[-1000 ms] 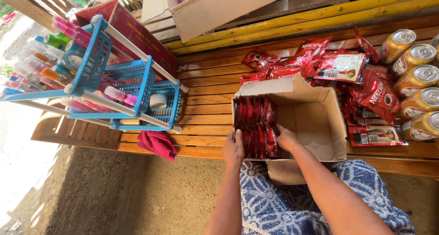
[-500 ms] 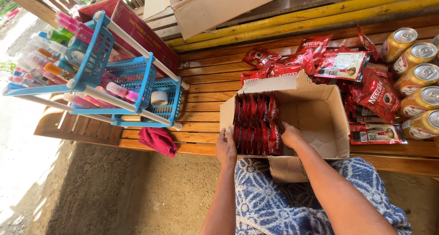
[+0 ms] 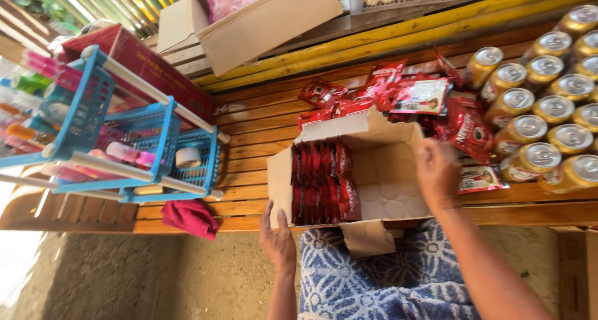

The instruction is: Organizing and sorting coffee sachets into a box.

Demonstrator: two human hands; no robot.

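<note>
An open cardboard box point(image 3: 386, 177) rests on the wooden bench in front of me, against my blue patterned lap. Red sachets point(image 3: 321, 182) stand packed in a row along its left inside wall; the right half shows bare cardboard. My left hand point(image 3: 276, 238) lies flat against the box's left outer wall, fingers apart. My right hand point(image 3: 438, 172) hovers over the box's right rim, reaching toward a loose heap of red packets point(image 3: 398, 96) behind the box. I cannot see anything in that hand.
Several gold cans point(image 3: 548, 108) stand in rows at the right. A blue tiered plastic rack point(image 3: 118, 139) with tubes and bottles stands at the left, a red cloth point(image 3: 190, 217) beneath it. Another cardboard box point(image 3: 261, 27) sits on the yellow shelf behind.
My right hand has lifted out of the box and moved right, up over its rim. My left hand slid down along the left wall. The view has shifted slightly.
</note>
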